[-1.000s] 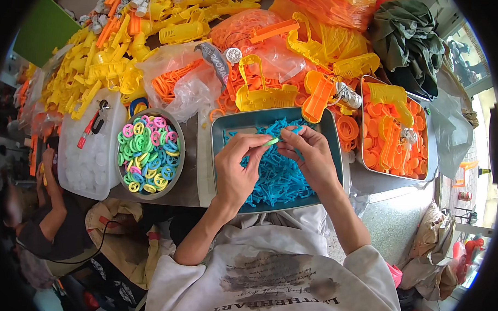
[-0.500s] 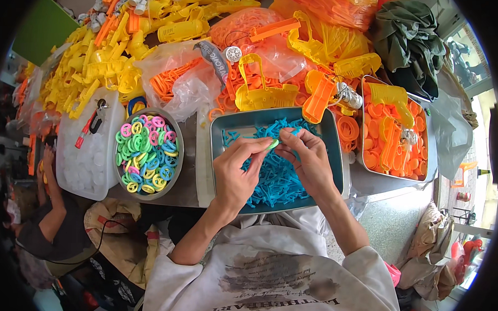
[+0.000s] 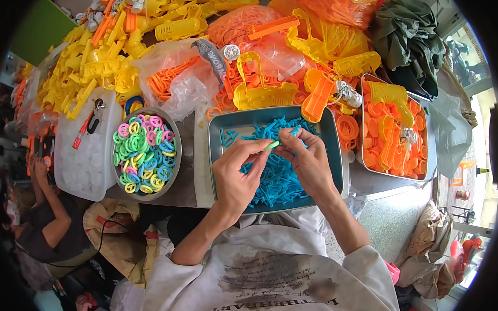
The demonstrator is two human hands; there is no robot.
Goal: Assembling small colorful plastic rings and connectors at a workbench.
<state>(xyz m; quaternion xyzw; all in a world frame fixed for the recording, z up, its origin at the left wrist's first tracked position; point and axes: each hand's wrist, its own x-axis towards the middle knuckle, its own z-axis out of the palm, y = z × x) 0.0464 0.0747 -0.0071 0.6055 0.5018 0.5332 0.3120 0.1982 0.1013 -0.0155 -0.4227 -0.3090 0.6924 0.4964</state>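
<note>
Above the blue-grey rectangular tray [image 3: 332, 152] at the near edge of the bench [image 3: 188, 177], we hold both hands almost fingertip to fingertip. Our left hand [image 3: 236, 169] pinches a small green plastic ring [image 3: 271, 145] by its edge, thumb and forefinger pressed together with no slack in the grip. Our right hand [image 3: 310, 159] has its thumb and forefinger closed on a blue piece [image 3: 295, 131], only a bit of which shows. Ring and piece sit close together, but we cannot tell whether they are joined, so we judge this one pair to be partway through. Below, loose blue plastic parts [image 3: 280, 182] cover much of the tray floor, and we see no ring attached to any of them. To our left, the oval bowl [image 3: 178, 144] is well filled with loose pink, yellow, green and blue spoked rings [image 3: 145, 153], so by our reckoning plenty is left. Beyond the bowl stands a translucent tub [image 3: 109, 114] of white discs [image 3: 85, 166].
</note>
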